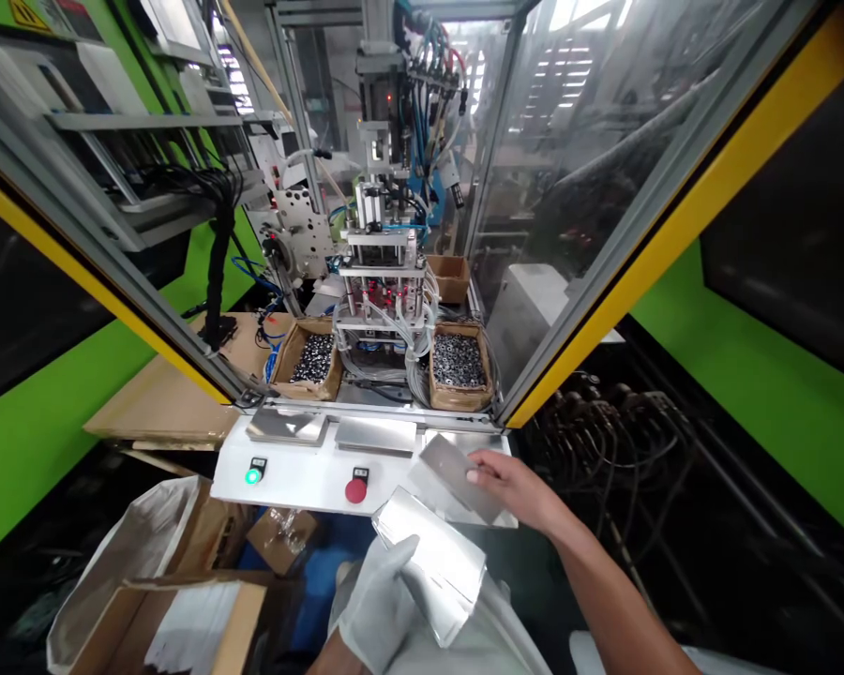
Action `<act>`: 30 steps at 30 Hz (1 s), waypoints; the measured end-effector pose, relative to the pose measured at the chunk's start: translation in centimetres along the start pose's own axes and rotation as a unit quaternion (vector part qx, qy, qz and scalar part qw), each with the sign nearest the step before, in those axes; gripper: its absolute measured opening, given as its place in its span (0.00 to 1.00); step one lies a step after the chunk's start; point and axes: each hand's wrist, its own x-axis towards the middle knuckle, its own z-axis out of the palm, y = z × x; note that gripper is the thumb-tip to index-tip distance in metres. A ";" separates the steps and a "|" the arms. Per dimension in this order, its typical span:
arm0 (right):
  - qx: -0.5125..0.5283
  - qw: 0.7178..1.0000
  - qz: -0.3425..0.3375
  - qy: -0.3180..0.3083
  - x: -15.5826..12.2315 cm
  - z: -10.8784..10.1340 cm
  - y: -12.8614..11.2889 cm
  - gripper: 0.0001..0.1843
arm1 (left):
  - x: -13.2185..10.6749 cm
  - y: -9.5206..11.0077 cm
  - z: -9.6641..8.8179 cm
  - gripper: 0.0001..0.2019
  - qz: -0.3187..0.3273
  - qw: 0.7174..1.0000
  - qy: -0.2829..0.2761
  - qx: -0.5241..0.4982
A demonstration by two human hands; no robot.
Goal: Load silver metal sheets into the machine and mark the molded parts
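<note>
My left hand, in a white glove, grips a stack of shiny thin metal plates over my lap, thumb on top. The stack's edges are slightly uneven. My bare right hand pinches the edge of a single grey metal plate, tilted over the right end of the white ledge. Behind it, another metal plate is partly covered. Two more piles of plates lie along the ledge, one at the left and one in the middle.
A green-lit button and a red stop button sit on the ledge. Beyond stands a machine between two boxes of small metal parts. Yellow-edged frame posts flank the opening. Cardboard boxes stand lower left.
</note>
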 end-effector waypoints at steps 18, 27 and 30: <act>-0.176 0.984 -0.010 -0.009 -2.1 3.7 -1.6 0.23 | 1.0 0.5 2.3 0.27 0.012 1.000 -0.004 0.011; -0.188 0.972 -0.070 0.119 0.9 -0.4 1.4 0.19 | 0.7 0.1 0.2 0.30 -0.014 0.999 -0.033 -0.022; -0.294 0.934 -0.151 0.134 2.0 -0.3 4.1 0.21 | 0.5 0.1 0.8 0.35 -0.011 0.998 -0.038 -0.056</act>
